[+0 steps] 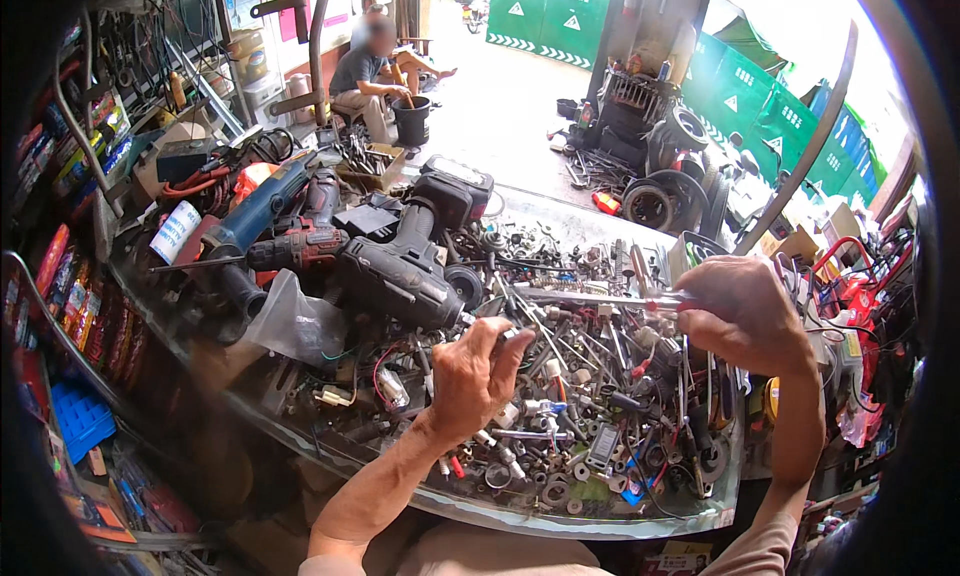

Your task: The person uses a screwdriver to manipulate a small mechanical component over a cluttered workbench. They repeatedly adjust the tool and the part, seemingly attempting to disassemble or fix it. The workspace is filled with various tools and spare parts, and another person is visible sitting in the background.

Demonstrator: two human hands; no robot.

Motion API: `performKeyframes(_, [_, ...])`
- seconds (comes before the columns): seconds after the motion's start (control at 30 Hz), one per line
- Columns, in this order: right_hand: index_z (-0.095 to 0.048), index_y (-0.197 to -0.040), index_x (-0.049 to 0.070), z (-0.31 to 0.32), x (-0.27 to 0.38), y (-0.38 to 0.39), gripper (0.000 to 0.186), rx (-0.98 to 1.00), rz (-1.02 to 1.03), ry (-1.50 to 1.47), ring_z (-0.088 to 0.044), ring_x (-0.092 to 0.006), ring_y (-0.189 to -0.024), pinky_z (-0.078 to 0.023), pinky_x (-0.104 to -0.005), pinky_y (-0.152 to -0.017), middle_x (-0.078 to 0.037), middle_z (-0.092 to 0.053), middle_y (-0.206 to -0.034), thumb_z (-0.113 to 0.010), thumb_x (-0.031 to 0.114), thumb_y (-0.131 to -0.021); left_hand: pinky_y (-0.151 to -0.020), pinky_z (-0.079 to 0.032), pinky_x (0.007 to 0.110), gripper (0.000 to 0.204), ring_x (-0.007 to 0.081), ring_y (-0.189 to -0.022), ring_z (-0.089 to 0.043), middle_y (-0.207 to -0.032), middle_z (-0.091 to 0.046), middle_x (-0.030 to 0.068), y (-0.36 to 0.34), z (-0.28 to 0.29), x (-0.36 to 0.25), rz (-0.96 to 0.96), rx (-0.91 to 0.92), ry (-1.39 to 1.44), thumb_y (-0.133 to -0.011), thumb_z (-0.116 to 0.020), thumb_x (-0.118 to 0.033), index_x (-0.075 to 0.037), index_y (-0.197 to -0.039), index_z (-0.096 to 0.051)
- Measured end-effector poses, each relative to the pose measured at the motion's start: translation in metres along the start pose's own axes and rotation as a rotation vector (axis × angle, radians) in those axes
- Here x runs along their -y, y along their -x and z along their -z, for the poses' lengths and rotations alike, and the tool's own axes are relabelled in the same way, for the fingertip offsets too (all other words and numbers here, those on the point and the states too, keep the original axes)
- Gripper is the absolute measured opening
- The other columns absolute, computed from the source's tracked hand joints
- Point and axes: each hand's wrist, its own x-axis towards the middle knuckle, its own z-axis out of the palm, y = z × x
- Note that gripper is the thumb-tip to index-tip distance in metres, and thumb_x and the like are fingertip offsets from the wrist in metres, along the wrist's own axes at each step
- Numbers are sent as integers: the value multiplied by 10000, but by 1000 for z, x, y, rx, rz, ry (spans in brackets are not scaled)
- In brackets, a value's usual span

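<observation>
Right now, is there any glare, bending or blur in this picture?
Head view: glare whites out the ground outside; in the head view, the near edge of the table looks bowed and the corners go black; in the head view, a seated person's face is blurred, the left hand fairly sharp.

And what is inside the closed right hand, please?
Inside the right hand is one end of a long metal tool, which reaches out leftward over loose hardware. The enclosed part is covered, so its shape cannot be told.
</observation>
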Motion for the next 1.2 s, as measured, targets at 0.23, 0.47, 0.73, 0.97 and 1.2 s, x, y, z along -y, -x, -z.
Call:
performKeyframes(0.23, [-649, -745, -45, 48, -35, 22, 174, -138, -239, 267, -477, -37, -529, -388, -222, -486, -30, -550, -568, -603, 92, -648, -439, -375, 276, 177, 136, -448, -452, -545, -495, 61, -3, -3, 2, 30, -53, 29, -867, -646, -164, -18, -853, -548])
performKeyframes(0.47, [-635, -871, -25, 38, -8, 32, 178, -109, 17, -92, -488, -32, -542, -380, -207, -470, -2, -558, -605, -656, 79, -728, -461, -410, 311, 145, 218, -481, -537, -625, -559, 98, 1, -5, -9, -30, 22, -41, -852, -652, -126, -19, -847, -555])
performKeyframes(0.73, [-653, -737, -25, 66, -25, 50, 196, -400, -46, 719, -578, -295, -547, -470, -366, -580, -160, -613, -632, -677, 138, -632, -437, -393, 321, 165, 233, -463, -536, -640, -564, 99, 8, -11, -10, -81, 79, -45, -808, -692, -103, -28, -870, -558])
performKeyframes(0.97, [-661, -772, -41, 41, -11, 53, 184, -165, -201, 57, -498, -24, -530, -400, -189, -476, -16, -590, -591, -648, 59, -617, -432, -336, 202, 179, 58, -456, -454, -584, -540, 6, 13, -12, -5, 184, 107, 187, -912, -589, -191, -28, -850, -546])
performKeyframes(1.2, [-675, -764, -3, 26, -29, 82, 185, -349, -289, -1, -507, -30, -528, -401, -177, -491, -5, -583, -601, -661, 96, -609, -362, -295, 163, 290, 24, -392, -409, -604, -572, 29, 1, -5, -21, 620, 83, 606, -935, -544, -286, -58, -760, -514])
